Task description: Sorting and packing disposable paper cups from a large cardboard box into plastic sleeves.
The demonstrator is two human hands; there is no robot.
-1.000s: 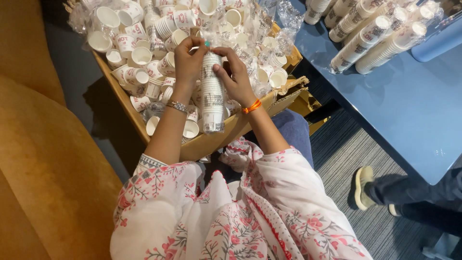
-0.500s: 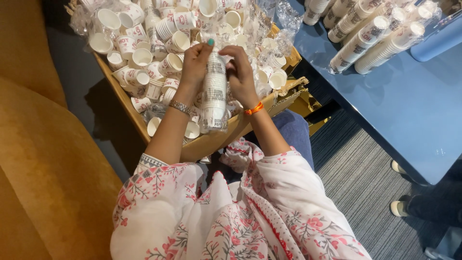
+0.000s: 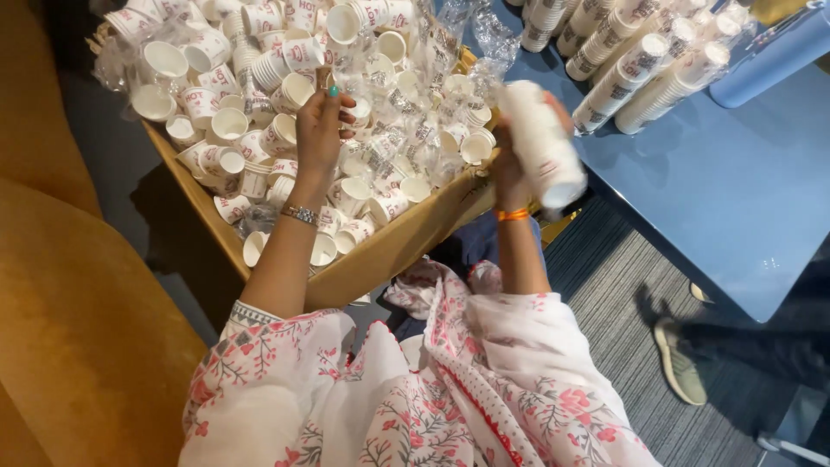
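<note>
My right hand (image 3: 512,160) grips a stack of nested white paper cups (image 3: 543,143), blurred and tilted, held over the right edge of a cardboard box (image 3: 393,246). My left hand (image 3: 324,125) hovers over the box with its fingers loosely curled, touching the loose white paper cups (image 3: 259,130) and clear plastic wrap (image 3: 415,95) that fill it. I cannot tell whether the left fingers pinch anything. A bracelet sits on the left wrist, an orange band on the right.
A blue table (image 3: 718,182) on the right carries several lying stacks of cups (image 3: 640,65). Another person's shoe (image 3: 679,359) rests on the grey carpet at lower right. An orange-brown seat (image 3: 78,329) fills the left.
Both hands held the stack upright over the box. Now my right hand alone has swung it to the right, and my left hand has let go and stays over the loose cups.
</note>
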